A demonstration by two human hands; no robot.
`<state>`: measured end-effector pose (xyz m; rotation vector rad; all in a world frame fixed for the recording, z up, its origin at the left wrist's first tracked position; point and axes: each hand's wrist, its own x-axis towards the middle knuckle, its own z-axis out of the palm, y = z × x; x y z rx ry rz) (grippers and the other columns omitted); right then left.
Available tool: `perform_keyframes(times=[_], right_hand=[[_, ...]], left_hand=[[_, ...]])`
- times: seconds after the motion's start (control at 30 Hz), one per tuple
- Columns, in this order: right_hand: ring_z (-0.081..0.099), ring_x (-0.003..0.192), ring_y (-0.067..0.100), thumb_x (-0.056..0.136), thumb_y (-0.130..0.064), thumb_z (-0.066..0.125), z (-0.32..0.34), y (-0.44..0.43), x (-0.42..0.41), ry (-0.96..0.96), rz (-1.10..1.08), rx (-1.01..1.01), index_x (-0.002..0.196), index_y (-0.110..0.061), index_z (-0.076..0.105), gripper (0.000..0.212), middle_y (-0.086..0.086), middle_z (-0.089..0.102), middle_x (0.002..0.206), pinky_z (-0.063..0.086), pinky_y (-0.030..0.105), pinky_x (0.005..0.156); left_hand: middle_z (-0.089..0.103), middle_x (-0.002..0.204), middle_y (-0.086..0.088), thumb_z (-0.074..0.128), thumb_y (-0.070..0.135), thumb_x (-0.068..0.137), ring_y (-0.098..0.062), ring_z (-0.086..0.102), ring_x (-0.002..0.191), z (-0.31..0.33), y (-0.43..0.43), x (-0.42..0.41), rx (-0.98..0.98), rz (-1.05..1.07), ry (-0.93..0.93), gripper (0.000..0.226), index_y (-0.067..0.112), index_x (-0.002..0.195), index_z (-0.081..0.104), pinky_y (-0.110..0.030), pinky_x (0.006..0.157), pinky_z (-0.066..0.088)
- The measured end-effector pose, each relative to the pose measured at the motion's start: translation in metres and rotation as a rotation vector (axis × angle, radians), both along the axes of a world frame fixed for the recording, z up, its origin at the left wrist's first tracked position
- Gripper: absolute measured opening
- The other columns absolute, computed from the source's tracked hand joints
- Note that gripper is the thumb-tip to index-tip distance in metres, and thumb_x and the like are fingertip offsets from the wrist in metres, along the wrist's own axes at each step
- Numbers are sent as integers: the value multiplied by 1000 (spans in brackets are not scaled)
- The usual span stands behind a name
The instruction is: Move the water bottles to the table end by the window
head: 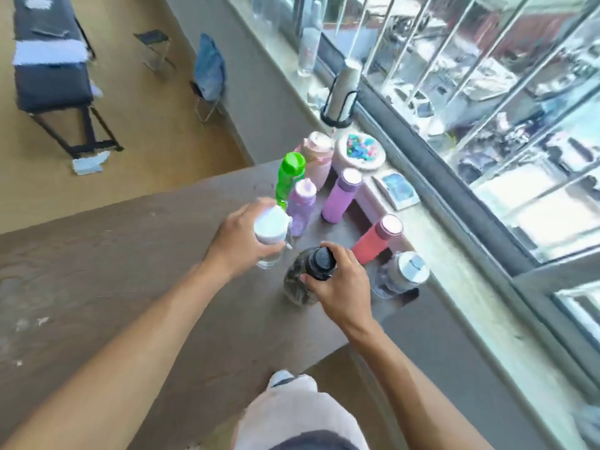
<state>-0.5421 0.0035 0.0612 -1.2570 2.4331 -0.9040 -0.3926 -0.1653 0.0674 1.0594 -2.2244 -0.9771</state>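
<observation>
Head view: left hand [238, 237] grips a white-capped clear bottle [271, 235]; right hand [337, 280] clasps the black-capped bottle [308, 276], both beside the green bottle [290, 175] on the desk [130, 254].

One camera only here, worn on the person's head, looking forward and steeply down over both outstretched forearms. It sits close above the brown table [107, 254], whose window end fills the middle of the picture, and the view is tilted so the table edge runs on a diagonal. Wide-angle lens: the window bars [454, 60] and sill [454, 264] sweep across the right side and bend toward the corners. At the very bottom the wearer's own clothing [292, 414] creeps in, straight beneath the lens. Upper left, well away, the view reaches the floor [136, 102] and a dark bench [48, 76]. There is no second view to overlap with.
</observation>
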Motion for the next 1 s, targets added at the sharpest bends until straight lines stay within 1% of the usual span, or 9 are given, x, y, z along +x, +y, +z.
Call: perform_keyframes(times=[0.07, 0.17, 0.23, 0.3, 0.4, 0.5, 0.63, 0.87, 1.0], right_hand=[[67, 111, 22, 68, -38, 91, -7, 19, -24, -1, -57, 0, 127, -33, 60, 67, -3, 68, 122, 55, 38, 89], [65, 112, 17, 68, -35, 92, -21, 39, -48, -36, -108, 0, 127, -32, 61, 66, -5, 68, 124, 45, 23, 85], [63, 112, 16, 69, -35, 92, -31, 46, -57, -47, -134, 1, 129, -30, 62, 68, -5, 68, 125, 40, 18, 84], [64, 114, 17, 69, -35, 92, -40, 51, -61, -50, -152, 0, 131, -29, 63, 69, -5, 68, 125, 45, 23, 86], [66, 117, 19, 70, -34, 91, -51, 55, -60, -63, -170, -40, 132, -31, 61, 69, -7, 67, 128, 55, 36, 92], [66, 119, 20, 71, -32, 91, -56, 52, -60, -47, -173, -81, 131, -34, 59, 69, -8, 67, 130, 56, 41, 92], [65, 120, 17, 70, -31, 91, -60, 46, -57, -36, -174, -105, 132, -33, 59, 70, -10, 65, 131, 56, 39, 91], [62, 127, 17, 72, -22, 94, -68, 50, -56, -127, -161, -160, 139, -20, 56, 77, -4, 65, 137, 48, 26, 106], [52, 139, 15, 70, -24, 97, -60, 55, -63, -173, -122, -130, 148, -15, 50, 91, -1, 55, 149, 42, 31, 118]], left_hand=[[68, 124, 1, 87, 37, 61, -19, 63, 103, -7, 14, -44, 9, -85, 1, 75, 28, 130, 59, -14, 82, 37], [67, 128, -2, 91, 27, 64, -18, 62, 106, -19, 30, -96, 17, -162, -41, 75, 20, 132, 60, -8, 86, 36], [66, 131, -1, 90, 26, 64, -22, 63, 112, -28, 35, -119, 10, -200, -53, 76, 21, 133, 59, -20, 93, 44], [66, 130, -1, 89, 26, 64, -23, 63, 112, -36, 36, -133, 4, -224, -60, 75, 21, 132, 58, -30, 93, 48], [65, 130, 0, 88, 25, 65, -24, 63, 112, -50, 35, -143, 9, -255, -89, 75, 20, 132, 57, -34, 93, 49], [64, 130, 2, 89, 30, 64, -22, 62, 111, -62, 35, -143, 15, -244, -107, 77, 26, 133, 55, -35, 94, 50], [62, 132, 5, 87, 37, 63, -19, 60, 113, -66, 31, -143, 33, -222, -113, 79, 34, 133, 52, -35, 95, 50], [57, 141, 4, 86, 37, 65, -18, 54, 125, -62, 29, -136, 121, -231, -88, 88, 39, 143, 45, -39, 107, 45], [52, 150, 1, 93, 32, 65, -17, 50, 134, -65, 35, -115, 198, -165, -60, 106, 34, 153, 34, -31, 111, 39]])
